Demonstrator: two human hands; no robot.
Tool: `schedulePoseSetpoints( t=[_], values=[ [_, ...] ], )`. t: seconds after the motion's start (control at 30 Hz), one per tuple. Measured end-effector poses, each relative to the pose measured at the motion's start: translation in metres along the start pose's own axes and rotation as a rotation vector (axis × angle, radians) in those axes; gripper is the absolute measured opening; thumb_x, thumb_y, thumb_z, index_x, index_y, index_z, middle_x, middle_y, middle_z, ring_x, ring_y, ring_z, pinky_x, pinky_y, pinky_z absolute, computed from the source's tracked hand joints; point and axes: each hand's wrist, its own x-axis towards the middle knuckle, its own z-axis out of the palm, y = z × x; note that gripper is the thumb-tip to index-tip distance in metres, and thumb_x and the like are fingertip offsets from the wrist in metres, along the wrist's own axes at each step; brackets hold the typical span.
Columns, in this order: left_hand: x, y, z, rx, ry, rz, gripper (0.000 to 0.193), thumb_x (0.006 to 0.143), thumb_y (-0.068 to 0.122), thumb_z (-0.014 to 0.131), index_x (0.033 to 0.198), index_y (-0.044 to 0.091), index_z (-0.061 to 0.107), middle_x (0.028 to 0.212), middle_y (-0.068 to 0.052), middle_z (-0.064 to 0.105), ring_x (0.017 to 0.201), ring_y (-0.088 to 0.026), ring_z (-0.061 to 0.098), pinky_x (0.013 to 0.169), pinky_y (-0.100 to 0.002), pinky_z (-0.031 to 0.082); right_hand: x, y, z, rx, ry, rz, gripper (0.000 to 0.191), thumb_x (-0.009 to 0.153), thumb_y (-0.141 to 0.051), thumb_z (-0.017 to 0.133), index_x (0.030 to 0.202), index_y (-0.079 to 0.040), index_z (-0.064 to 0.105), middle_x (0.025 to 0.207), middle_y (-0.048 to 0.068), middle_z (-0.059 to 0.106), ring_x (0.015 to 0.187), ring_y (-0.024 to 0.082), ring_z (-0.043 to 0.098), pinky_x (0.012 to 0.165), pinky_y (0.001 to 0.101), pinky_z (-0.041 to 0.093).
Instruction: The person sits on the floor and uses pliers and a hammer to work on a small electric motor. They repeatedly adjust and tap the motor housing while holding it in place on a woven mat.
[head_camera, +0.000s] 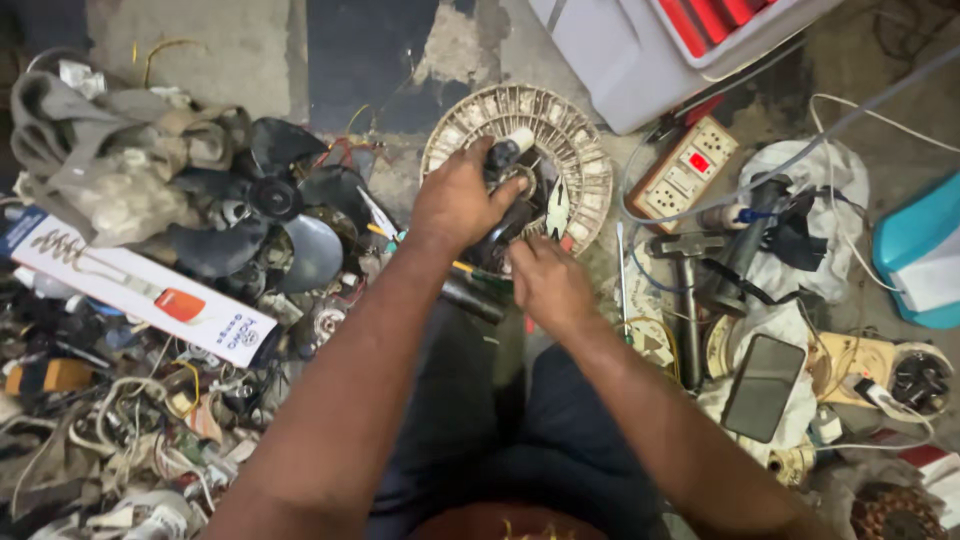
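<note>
A round fan motor stator (580, 150) with pale winding slots lies on the floor in front of me. My left hand (458, 200) grips a dark part with a white tip (512, 148) at the stator's centre. My right hand (545, 285) sits just below it, fingers closed on the lower edge of the dark centre piece; what it pinches is hidden. Both forearms reach up from the bottom of the view over my dark trousers.
A black fan blade (265, 215) and a long white box (140, 290) lie left among tangled wires. Right are a power strip with a red switch (685, 170), a hammer (688, 300), a dark phone (763, 385) on cloth, and a teal container (920, 255).
</note>
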Motion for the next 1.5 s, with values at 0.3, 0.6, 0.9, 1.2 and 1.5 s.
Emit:
schedulePoseSetpoints(
  t=[0.3,0.6,0.9,1.2,1.5],
  values=[
    [0.003,0.0,-0.004,0.048,-0.067,-0.035,0.077,0.085,0.054,0.074,0.143,0.01,0.052,0.131,-0.02,0.064,0.123,-0.038,0.06,0.103,-0.047,0.048,0.011,0.008,0.021,1.844,-0.105,1.35,0.011,0.094,-0.008,0.063,0.105,-0.005,0.062,0.076,0.007,0.067,0.063,0.019,0.066,0.059,0.034,0.059],
    [0.006,-0.005,-0.001,0.027,-0.021,0.027,0.076,0.083,0.051,0.075,0.143,0.009,0.052,0.126,-0.022,0.067,0.118,-0.039,0.064,0.101,-0.047,0.049,0.008,-0.008,0.003,0.543,0.079,0.438,0.01,0.098,-0.007,0.072,0.094,-0.002,0.064,0.079,0.01,0.073,0.07,0.013,0.072,0.063,0.0279,0.054],
    [0.002,0.004,-0.004,0.028,-0.008,-0.013,0.08,0.081,0.05,0.077,0.145,0.01,0.05,0.128,-0.023,0.064,0.117,-0.04,0.062,0.099,-0.048,0.049,-0.005,-0.014,-0.013,0.475,0.143,0.441,0.008,0.099,-0.011,0.067,0.097,-0.005,0.063,0.083,0.014,0.073,0.075,0.027,0.077,0.065,0.0398,0.059],
    [0.003,0.007,-0.012,0.037,-0.082,-0.058,0.079,0.083,0.054,0.073,0.147,0.013,0.05,0.129,-0.02,0.067,0.121,-0.038,0.063,0.103,-0.047,0.05,0.01,-0.019,-0.027,0.195,0.027,0.294,0.015,0.101,-0.02,0.062,0.099,-0.006,0.066,0.086,0.02,0.071,0.077,0.042,0.069,0.067,0.052,0.054],
    [0.006,0.007,-0.006,0.05,-0.086,-0.083,0.079,0.083,0.055,0.073,0.146,0.012,0.051,0.132,-0.02,0.066,0.124,-0.037,0.063,0.105,-0.046,0.05,0.029,-0.022,-0.034,0.138,-0.151,0.332,0.018,0.104,-0.023,0.062,0.096,-0.008,0.067,0.08,0.021,0.07,0.075,0.043,0.068,0.07,0.0549,0.054]
  ],
)
